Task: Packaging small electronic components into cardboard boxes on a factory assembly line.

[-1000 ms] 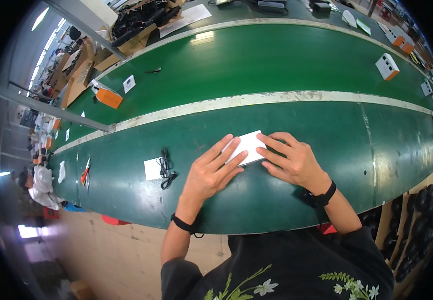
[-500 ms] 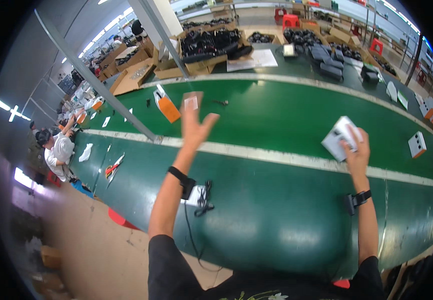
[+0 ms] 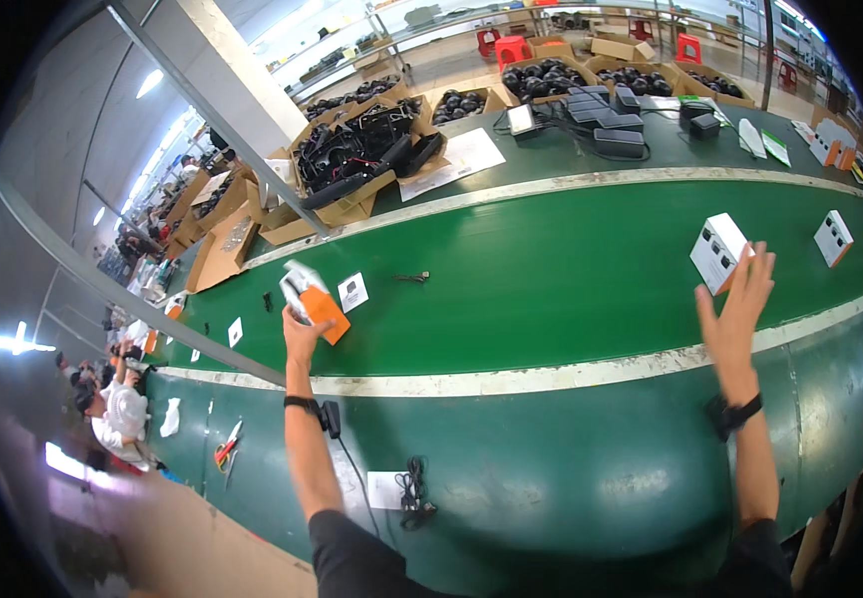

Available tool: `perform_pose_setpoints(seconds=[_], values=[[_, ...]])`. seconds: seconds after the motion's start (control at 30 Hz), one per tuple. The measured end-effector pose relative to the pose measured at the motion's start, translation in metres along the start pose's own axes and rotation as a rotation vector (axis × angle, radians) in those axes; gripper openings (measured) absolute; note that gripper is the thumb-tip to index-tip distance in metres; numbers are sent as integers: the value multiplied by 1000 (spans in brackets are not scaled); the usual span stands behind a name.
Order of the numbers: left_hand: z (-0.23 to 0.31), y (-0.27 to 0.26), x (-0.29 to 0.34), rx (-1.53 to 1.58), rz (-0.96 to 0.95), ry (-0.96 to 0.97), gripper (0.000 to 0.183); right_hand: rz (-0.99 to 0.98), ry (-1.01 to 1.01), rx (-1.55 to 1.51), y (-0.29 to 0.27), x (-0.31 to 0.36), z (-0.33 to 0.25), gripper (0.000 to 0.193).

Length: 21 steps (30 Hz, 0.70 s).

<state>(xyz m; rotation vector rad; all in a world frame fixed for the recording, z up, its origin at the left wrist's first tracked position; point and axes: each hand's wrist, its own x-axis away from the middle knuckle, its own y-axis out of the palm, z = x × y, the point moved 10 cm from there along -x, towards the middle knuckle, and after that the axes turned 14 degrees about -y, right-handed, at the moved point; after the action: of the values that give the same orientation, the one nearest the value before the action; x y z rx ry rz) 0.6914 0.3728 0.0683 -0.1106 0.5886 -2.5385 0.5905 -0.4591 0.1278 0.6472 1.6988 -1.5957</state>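
Observation:
On the green belt at left, my left hand is closed round the near side of a white-and-orange box, whose white far end is blurred. Just right of that box lies a small white printed card. At the right, my right hand has its fingers spread and holds nothing. Right behind its fingers a white box with dark pictures and an orange side stands on the belt; whether the fingertips touch it I cannot tell.
A short dark cable lies mid-belt. Another white-and-orange box stands far right. On the near table are a white card, a bundled black cable and red-handled pliers. A metal post slants across the left. Co-workers sit far left.
My right hand has let go of the white box, which now stands on the belt. My left hand has moved from beside the small card to grip the white-and-orange box. The view has shifted.

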Motion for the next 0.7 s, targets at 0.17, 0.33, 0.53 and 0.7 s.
perform_pose_setpoints(seconds=[0.17, 0.33, 0.53, 0.7], values=[[145, 145, 215, -78, -42, 366, 115, -385, 134, -1429, -19, 57, -191, 137], [193, 241, 377, -121, -440, 602, 121, 7, 611, -1583, -4, 64, -235, 99], [144, 209, 160, -343, -118, 528, 58, -657, 272, -1334, -18, 138, -104, 96], [7, 110, -16, -894, 490, -403, 118, -491, 317, -1546, -28, 154, -91, 94]])
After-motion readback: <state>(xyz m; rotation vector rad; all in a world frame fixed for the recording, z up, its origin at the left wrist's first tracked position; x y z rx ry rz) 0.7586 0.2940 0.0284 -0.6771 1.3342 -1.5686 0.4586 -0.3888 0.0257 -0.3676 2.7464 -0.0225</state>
